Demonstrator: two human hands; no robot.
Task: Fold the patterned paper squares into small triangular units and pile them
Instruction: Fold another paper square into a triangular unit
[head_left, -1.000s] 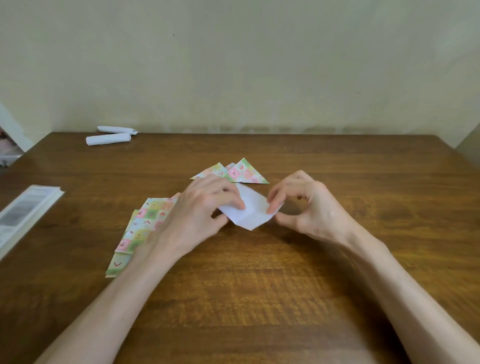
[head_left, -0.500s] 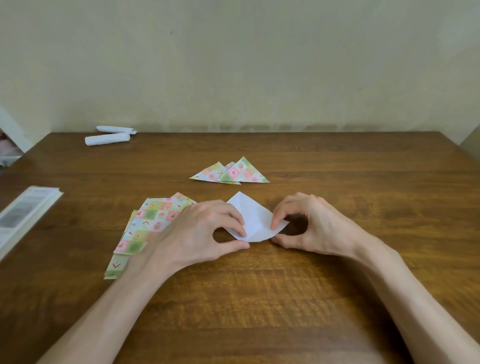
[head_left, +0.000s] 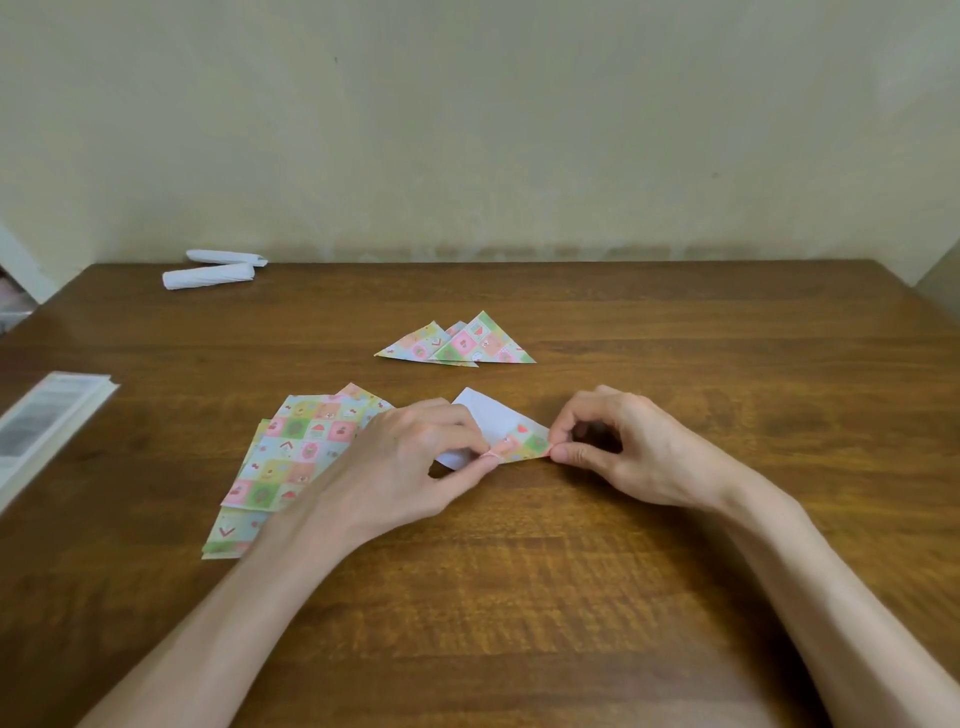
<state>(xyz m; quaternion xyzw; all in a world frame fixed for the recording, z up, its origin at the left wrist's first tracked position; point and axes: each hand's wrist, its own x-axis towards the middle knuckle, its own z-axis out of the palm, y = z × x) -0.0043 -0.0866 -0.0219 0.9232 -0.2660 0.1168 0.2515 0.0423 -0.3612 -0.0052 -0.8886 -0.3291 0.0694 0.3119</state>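
1. My left hand (head_left: 405, 462) and right hand (head_left: 628, 447) each pinch the near edge of the paper square (head_left: 485, 415), which lies white side up with a patterned strip turned over between my fingertips.
2. The unfolded stack (head_left: 296, 457) lies just left of my grip, partly under my left hand.
3. The folded triangles (head_left: 462, 345) sit beyond my grip.

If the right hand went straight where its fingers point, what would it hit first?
The right hand pinches the paper square; beyond that, probably the left hand, close by.
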